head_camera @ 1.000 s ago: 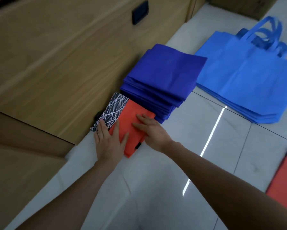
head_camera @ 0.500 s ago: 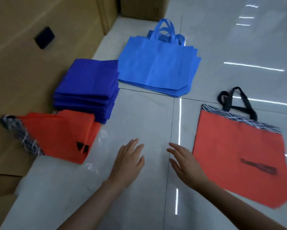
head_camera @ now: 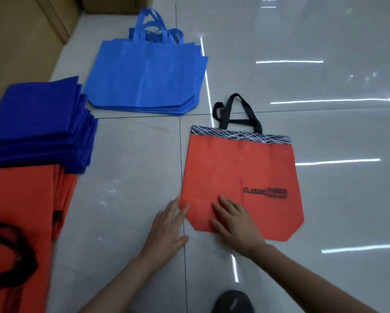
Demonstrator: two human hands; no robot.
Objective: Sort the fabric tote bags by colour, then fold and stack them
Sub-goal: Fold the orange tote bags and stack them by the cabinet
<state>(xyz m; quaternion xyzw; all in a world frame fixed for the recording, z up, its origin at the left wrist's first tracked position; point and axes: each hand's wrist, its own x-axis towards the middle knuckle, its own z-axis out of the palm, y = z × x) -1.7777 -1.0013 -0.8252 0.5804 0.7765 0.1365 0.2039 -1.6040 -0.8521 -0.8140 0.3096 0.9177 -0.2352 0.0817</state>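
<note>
My left hand (head_camera: 167, 229) and right hand (head_camera: 234, 224) rest flat, fingers straight, at the near corner of the orange tote bag (head_camera: 241, 168). I fear it slides on the glossy floor (head_camera: 133, 177) mid-fold, skewing the crease; beyond, its black handles (head_camera: 237, 114) may poke out.

Orange fabric bag pile (head_camera: 20, 199): cropped left and below, black handles (head_camera: 28, 258) blurred. Dark rounded object (head_camera: 233, 301): cropped below, unidentifiable.

place: indoor room | glossy tiled floor (head_camera: 133, 177) | wooden panelling (head_camera: 13, 41)
</note>
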